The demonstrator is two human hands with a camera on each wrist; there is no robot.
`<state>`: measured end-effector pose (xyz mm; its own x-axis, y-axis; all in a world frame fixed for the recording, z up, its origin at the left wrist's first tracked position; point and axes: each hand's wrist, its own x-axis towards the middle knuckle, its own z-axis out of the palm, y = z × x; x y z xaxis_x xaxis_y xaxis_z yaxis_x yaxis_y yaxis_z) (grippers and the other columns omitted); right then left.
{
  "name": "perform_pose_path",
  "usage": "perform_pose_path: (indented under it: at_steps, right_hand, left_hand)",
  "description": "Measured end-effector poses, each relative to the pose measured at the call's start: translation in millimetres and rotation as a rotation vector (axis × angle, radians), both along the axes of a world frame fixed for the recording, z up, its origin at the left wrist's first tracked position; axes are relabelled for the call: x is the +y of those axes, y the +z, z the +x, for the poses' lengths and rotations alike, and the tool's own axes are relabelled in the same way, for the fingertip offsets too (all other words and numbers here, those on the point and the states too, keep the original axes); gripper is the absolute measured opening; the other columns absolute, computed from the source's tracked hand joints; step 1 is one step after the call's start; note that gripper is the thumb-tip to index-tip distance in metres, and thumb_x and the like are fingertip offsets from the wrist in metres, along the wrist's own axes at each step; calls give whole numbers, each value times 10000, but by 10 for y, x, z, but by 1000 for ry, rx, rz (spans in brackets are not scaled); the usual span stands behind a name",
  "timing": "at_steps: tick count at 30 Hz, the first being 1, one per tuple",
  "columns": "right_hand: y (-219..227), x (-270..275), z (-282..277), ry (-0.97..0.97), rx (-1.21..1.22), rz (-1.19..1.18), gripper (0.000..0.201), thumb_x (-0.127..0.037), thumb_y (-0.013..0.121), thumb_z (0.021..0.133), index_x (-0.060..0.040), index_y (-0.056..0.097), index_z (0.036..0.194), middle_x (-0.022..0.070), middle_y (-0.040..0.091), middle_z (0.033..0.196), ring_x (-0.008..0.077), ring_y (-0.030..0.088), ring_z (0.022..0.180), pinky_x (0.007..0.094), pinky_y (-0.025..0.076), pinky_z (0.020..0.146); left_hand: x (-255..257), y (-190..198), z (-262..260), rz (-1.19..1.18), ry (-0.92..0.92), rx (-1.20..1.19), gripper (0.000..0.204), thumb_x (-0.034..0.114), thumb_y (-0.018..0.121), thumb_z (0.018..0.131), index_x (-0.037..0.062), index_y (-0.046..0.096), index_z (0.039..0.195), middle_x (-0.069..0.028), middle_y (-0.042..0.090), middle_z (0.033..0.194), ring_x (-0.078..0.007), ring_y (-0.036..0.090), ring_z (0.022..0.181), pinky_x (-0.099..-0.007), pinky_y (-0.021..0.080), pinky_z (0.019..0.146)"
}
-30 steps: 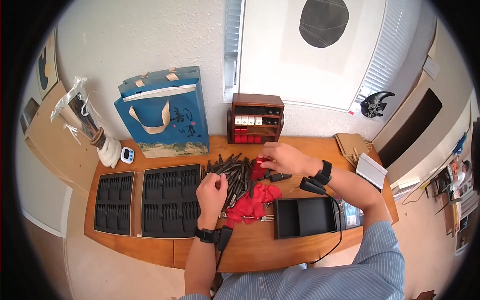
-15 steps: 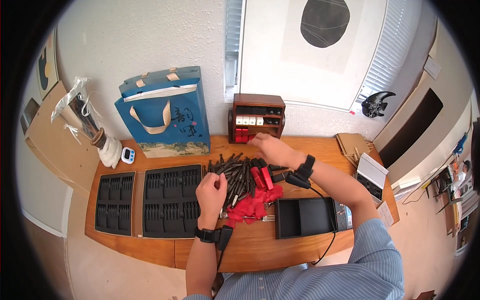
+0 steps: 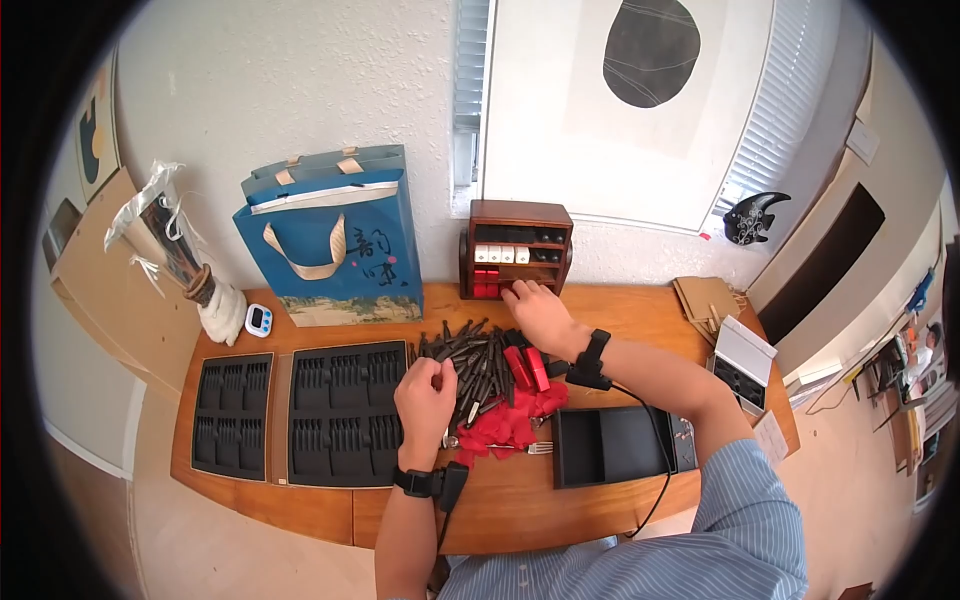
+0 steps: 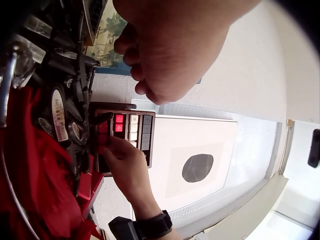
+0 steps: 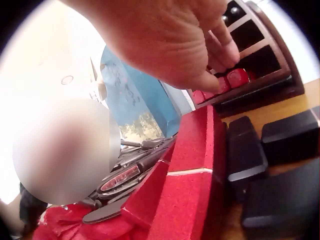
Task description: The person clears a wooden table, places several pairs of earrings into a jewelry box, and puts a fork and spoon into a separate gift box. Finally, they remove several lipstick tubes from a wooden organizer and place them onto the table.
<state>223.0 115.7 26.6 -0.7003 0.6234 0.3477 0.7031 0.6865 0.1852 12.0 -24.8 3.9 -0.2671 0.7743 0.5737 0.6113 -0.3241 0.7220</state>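
Observation:
My right hand [image 3: 545,318] reaches to the lower shelf of a small wooden cabinet [image 3: 520,211]. In the right wrist view its thumb lies against the red box ends [image 5: 237,77], with the fingertips [image 5: 230,56] just above them. White blocks [image 3: 500,255] fill part of the shelf over these. Two slim red boxes [image 3: 537,370] lean on the pile below my right wrist, beside black blocks [image 5: 247,150]. Loosely curled, my left hand [image 3: 425,403] hovers at the left side of a heap of slender dark pieces [image 3: 480,370]; nothing shows in its fingers.
Red cloth pieces [image 3: 505,425] and a fork [image 3: 540,448] lie before the heap. Slotted black trays [image 3: 345,415] are at left, a divided black tray [image 3: 630,440] at right. A blue paper bag [image 3: 325,220] stands behind, with an open white box [image 3: 745,350] far right.
My right hand set a red box down on the pile beside another, then moved forward to the cabinet's lower shelf. My left hand has stayed nearly in place.

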Motion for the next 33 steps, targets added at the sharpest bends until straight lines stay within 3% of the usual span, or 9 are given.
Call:
perform_pose_path:
  at_steps: [9,14,17,26,30,33]
  right_hand:
    - [-147,102,-99,-18,30,117,270,-51,578,831,43,623,1080,145,576,1037,306,572,1010,390,507,872]
    - [-37,82,-101,-17,-162,108,280,-62,643,785,3,588,1051,132,532,1059,296,554,1022,389,512,836]
    - [-61,130,-64,7,-113,113,323,-69,668,764,-23,566,1066,128,517,1074,291,548,1035,394,511,824]
    - [-69,120,28,106,-162,240,314,-96,647,790,-32,570,1087,117,541,1059,286,544,1017,382,485,877]
    - [124,-86,91,133,-165,176,318,-81,655,778,-30,570,1080,118,541,1068,290,538,1020,376,478,888]
    - [228,-275,204,175,-31,63,351,-19,670,749,-27,560,1082,132,545,1048,321,535,1002,388,482,890]
  left_hand:
    - [5,-20,6,-19,2,24,310,115,706,898,27,493,691,-109,517,641,-303,537,552,-400,425,526]
    - [-5,0,17,-19,-2,17,310,112,706,896,26,491,690,-110,516,642,-308,534,554,-404,426,528]
    - [3,2,20,-3,-6,17,310,110,707,895,27,490,691,-110,515,641,-308,533,553,-405,425,529]
    - [-7,2,27,2,-12,41,319,107,710,892,31,478,687,-104,509,631,-298,537,554,-404,428,530]
    - [-23,37,49,-10,-23,18,301,104,707,894,30,494,695,-103,520,635,-294,547,563,-398,438,538]
    - [-12,-9,41,-20,-21,32,287,101,705,895,26,506,703,-105,530,644,-294,554,568,-394,442,542]
